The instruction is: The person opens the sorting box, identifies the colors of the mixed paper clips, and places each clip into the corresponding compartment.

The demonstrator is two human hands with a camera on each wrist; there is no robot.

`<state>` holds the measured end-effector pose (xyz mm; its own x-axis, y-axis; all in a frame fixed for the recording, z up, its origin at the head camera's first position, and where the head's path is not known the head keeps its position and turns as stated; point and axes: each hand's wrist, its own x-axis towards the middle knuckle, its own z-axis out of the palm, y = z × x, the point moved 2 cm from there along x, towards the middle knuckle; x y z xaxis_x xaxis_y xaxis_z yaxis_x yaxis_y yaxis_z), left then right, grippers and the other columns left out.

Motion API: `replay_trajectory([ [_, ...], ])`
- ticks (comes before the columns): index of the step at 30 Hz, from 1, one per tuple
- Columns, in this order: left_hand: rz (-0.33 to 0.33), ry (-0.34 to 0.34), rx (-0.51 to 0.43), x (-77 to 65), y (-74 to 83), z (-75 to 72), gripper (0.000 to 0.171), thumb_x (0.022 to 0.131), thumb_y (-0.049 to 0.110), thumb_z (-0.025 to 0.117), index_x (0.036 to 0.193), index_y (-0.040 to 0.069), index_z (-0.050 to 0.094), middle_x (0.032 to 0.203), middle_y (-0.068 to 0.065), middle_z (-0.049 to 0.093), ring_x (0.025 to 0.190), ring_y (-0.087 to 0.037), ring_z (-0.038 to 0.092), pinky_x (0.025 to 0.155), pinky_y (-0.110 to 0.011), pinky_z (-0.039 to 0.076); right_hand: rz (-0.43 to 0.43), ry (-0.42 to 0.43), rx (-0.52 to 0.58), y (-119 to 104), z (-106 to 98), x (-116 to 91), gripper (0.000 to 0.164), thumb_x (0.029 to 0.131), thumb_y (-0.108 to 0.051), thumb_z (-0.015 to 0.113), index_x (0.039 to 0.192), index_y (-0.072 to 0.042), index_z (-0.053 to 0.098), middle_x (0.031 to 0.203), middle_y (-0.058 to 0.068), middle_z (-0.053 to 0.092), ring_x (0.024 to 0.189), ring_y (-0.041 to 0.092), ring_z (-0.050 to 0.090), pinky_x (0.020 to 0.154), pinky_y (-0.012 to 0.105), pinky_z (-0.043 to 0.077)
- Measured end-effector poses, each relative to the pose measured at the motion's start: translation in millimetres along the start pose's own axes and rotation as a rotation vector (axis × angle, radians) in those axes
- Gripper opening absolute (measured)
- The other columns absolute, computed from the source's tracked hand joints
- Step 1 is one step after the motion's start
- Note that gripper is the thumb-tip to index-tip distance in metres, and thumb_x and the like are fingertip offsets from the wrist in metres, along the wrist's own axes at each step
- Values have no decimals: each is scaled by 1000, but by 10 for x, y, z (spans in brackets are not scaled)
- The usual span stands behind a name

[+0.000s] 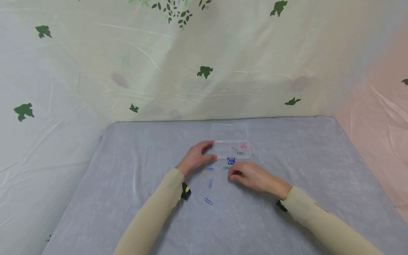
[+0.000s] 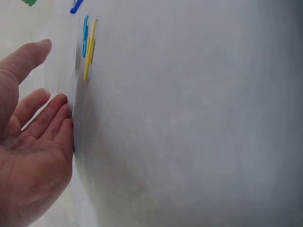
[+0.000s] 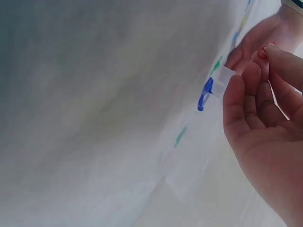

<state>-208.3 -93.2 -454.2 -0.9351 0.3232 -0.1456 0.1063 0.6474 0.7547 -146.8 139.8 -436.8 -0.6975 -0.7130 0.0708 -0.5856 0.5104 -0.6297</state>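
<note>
A clear plastic compartment box [image 1: 222, 153] stands with its lid [image 1: 229, 132] raised at the back. My left hand [image 1: 197, 156] rests at the box's left end, thumb by the front corner and fingers toward the back, spread and relaxed. In the right compartments lie pink pieces [image 1: 243, 146], a red piece [image 1: 233, 148] and a green paper clip [image 1: 240, 153]. A blue clasp [image 1: 231, 161] hangs at the front edge. Just in front of it, my right hand [image 1: 250, 175] pinches a small red paper clip [image 3: 263, 52] between thumb and index finger.
Before the box lie a green paper clip [image 1: 226, 167], a yellow one [image 1: 203, 173] and blue ones [image 1: 210, 169], including one nearest me [image 1: 208, 201]. A grey cloth covers the table [image 1: 134, 212]. A pale curtain with green leaf prints [image 1: 178, 88] hangs behind its far edge.
</note>
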Motion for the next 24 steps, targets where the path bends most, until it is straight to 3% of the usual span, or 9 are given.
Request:
replay_trajectory([
  [15, -9, -10, 11, 9, -19, 3, 68, 95, 29, 77, 155, 14, 48, 156, -9, 50, 143, -27, 47, 120, -41, 37, 57, 158, 33, -11, -226, -63, 6, 95, -7, 75, 99, -11, 76, 93, -9, 71, 84, 5, 64, 74, 27, 58],
  [24, -20, -9, 14, 12, -16, 11, 69, 95, 29, 77, 156, 15, 47, 157, -8, 49, 144, -27, 46, 121, -41, 36, 100, 241, 40, 1, -364, -59, 7, 92, -5, 78, 99, -8, 77, 95, -6, 72, 88, 12, 67, 82, 41, 60],
])
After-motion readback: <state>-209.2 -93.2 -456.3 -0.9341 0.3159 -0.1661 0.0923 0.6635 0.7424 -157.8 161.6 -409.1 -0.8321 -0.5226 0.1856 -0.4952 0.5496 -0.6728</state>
